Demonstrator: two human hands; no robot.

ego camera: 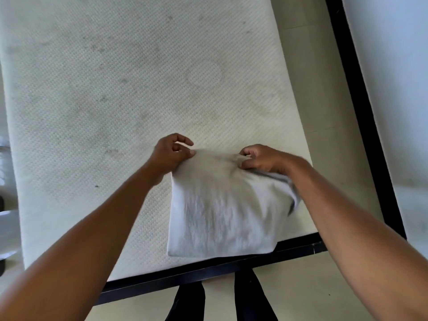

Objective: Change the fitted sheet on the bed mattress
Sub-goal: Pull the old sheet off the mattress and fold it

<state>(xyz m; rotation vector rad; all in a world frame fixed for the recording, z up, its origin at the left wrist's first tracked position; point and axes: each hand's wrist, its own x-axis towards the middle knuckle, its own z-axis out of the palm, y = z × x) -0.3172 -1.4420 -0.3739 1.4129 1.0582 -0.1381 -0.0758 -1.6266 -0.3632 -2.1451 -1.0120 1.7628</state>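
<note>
**Head view: mattress (115, 89) bare, fitted sheet (220, 209) unopened**

The mattress filled the upper and middle frame uncovered, so stripping seemed done. The fitted sheet lay on it folded at lower centre, near the bed frame (185, 276). The left hand (170, 154) pinched its far left corner. The right hand (259, 158) had fingers curled into its far right edge. Unfolding, spreading and tucking every corner remained.

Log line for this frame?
sheet: folded, on bare mattress by near edge | left hand: pinches its far edge | right hand: grips its far edge | status: not yet spread
</note>
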